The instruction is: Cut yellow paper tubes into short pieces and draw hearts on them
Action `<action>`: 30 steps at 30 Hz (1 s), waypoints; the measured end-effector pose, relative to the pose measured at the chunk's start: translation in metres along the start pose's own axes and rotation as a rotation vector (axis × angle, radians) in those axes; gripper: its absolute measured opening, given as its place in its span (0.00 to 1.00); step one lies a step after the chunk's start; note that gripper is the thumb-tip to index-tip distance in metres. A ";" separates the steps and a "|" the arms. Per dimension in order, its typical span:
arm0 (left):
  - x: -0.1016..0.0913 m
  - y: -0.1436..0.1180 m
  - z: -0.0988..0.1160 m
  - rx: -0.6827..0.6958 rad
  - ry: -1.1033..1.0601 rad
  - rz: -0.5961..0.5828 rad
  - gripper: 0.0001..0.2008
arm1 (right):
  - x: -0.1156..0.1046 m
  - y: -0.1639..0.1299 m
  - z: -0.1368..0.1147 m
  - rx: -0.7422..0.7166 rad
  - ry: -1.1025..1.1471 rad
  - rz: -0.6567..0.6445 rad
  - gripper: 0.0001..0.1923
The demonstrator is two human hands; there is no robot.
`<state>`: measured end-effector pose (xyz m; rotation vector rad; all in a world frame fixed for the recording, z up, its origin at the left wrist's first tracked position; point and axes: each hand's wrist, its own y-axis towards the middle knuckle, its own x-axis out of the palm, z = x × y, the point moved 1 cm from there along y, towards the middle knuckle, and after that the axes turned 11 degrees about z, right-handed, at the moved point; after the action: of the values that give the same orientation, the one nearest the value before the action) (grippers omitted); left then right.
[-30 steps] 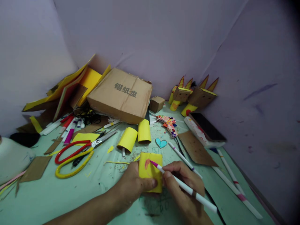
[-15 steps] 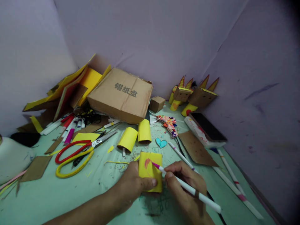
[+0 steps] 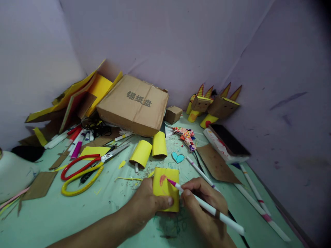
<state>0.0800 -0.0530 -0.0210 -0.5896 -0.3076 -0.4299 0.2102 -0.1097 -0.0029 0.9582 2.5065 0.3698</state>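
Note:
My left hand (image 3: 146, 203) grips a yellow paper-covered cardboard piece (image 3: 170, 196) at the front of the table, its thumb across the face. A reddish-pink patch is drawn on that yellow face. Between the fingers of my right hand (image 3: 207, 203) is a white marker (image 3: 207, 205) with a magenta tip, which is at the edge of the patch. Just beyond lie two yellow paper-covered tubes (image 3: 141, 154) and a blue paper heart (image 3: 178, 157). Several more long white markers (image 3: 254, 193) rest to the right of my right hand.
Scissors (image 3: 103, 157) with red and yellow handles lie at left, near a pile of markers (image 3: 77, 146). Behind stand a large cardboard box (image 3: 134, 106) and cardboard figures (image 3: 222, 106). A patterned glue gun (image 3: 186, 136), a cardboard sheet (image 3: 219, 165) and a dark-topped box (image 3: 230, 141) sit at right.
Almost nothing differs. The marker tip stays at the reddish patch, and both hands keep their places.

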 end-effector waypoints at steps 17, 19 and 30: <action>0.000 0.003 -0.004 0.057 0.075 0.006 0.20 | 0.002 -0.002 -0.004 0.023 -0.027 0.025 0.12; 0.000 0.003 -0.005 0.048 0.068 0.012 0.21 | 0.002 -0.003 -0.004 0.018 -0.020 0.029 0.11; 0.000 0.003 -0.003 0.066 0.118 -0.007 0.18 | 0.003 -0.002 -0.009 -0.005 -0.018 0.032 0.11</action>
<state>0.0819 -0.0525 -0.0246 -0.4966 -0.2101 -0.4574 0.2029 -0.1101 0.0031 0.9963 2.4750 0.3757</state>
